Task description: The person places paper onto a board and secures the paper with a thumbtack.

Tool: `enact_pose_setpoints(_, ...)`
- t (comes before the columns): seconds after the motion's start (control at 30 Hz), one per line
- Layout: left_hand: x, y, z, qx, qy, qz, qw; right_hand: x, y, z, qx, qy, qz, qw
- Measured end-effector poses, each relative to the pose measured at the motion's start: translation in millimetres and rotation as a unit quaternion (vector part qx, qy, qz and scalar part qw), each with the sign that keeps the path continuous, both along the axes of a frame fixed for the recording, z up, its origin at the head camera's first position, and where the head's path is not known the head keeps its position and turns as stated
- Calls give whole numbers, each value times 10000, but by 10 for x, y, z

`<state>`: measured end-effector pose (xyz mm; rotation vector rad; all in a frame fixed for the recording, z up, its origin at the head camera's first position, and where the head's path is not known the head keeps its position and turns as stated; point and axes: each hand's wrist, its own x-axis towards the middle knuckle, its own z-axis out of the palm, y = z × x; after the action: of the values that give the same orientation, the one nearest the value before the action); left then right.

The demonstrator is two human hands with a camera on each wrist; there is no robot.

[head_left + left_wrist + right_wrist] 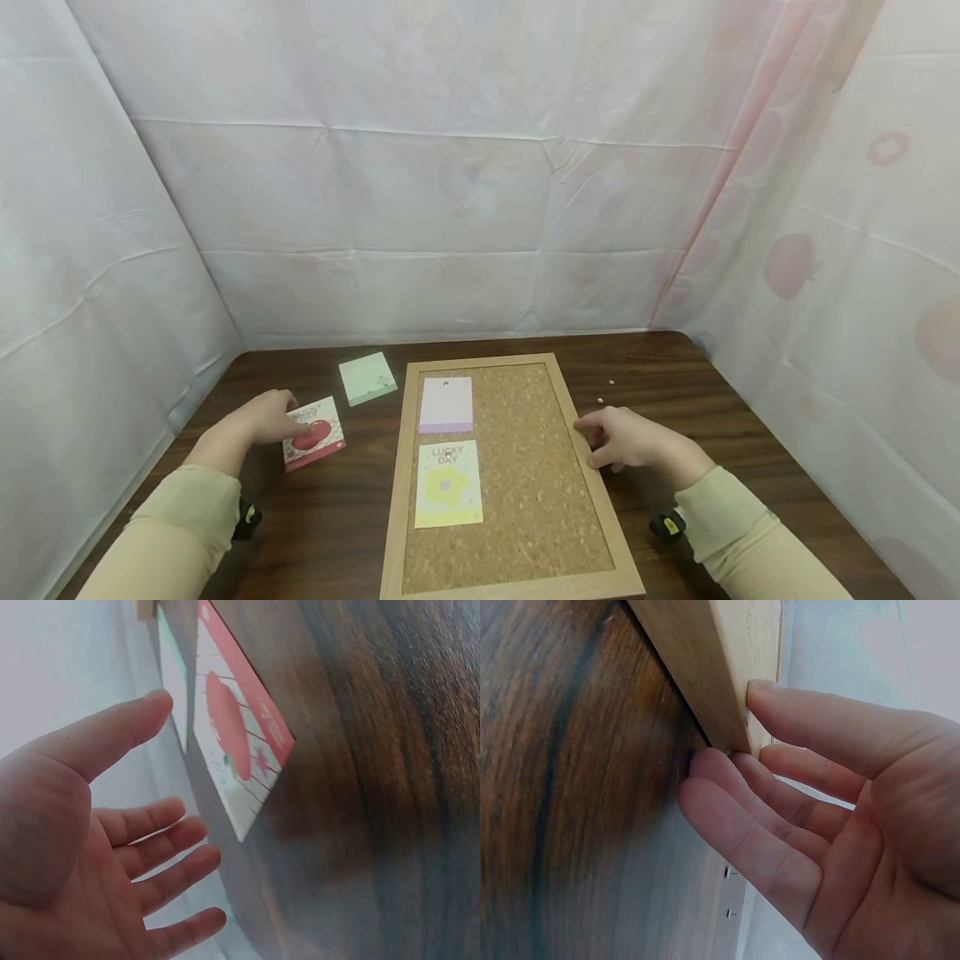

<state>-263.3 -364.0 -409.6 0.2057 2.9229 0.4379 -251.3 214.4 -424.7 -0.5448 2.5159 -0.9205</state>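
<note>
My left hand (262, 419) reaches to the left edge of a memo sheet (322, 442) with a red fruit picture and a "LUCKY DAY" heading. In the left wrist view the fingers (169, 840) are spread, with a gap between them and the sheet. My right hand (630, 437) grips the right side of a wood-framed corkboard (540, 500). The right wrist view shows its thumb on the frame's face and its fingertips at the side edge. A lilac-edged sheet (446, 408) and a yellow flower sheet (450, 487) hang on the board's left half, each pinned near its top.
A pale green sheet (369, 381) lies on the dark wood table (322, 542) beyond the red one. Two small pins (600, 401) lie right of the board. Light patterned curtains (450, 208) close off the back and sides.
</note>
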Motion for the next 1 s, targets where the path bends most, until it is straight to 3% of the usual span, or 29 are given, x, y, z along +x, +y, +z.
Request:
enact_pose_setpoints(0.17,-36,-41,-46,-136,-103,133,9998,8,-10,13,-40,34,0,10000)
enact_pose_setpoints(0.43,-32,31,7,-334,-448,204,9982,8,-11,19,-18,45,-16,10000)
enact_pose_setpoints(0.77,-43,27,-29,-554,-441,115,9974,6,-11,18,-28,40,-43,10000)
enact_pose_setpoints(1.0,-41,16,-31,-736,-518,402,9951,8,-11,8,19,17,-8,10000)
